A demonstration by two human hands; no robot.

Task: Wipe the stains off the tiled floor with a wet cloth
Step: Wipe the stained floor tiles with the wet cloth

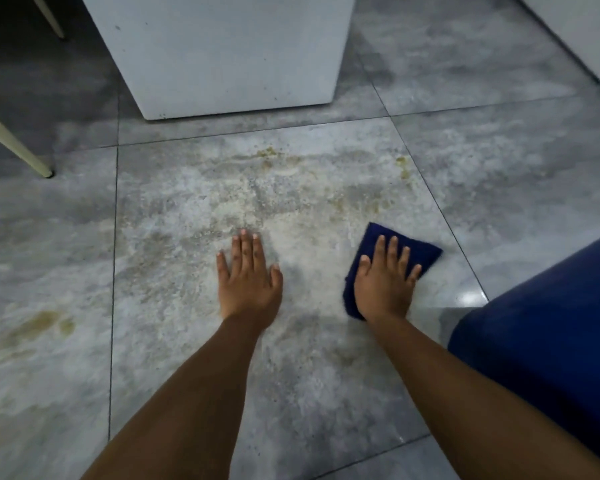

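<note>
The folded blue cloth [392, 261] is pressed flat on the tiled floor [174, 306] under the outstretched right hand [383, 285], the yellowish stains [271, 155] are found ahead and leftward, and the left hand [248, 282] is laid flat, holding nothing.

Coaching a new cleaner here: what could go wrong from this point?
1. The left hand lies flat on the smeared grey tiled floor; if that film is wet, it may slip.
2. The folded dark blue cloth under the right hand sits short of the yellow-brown stains; one pass may only spread them.
</note>
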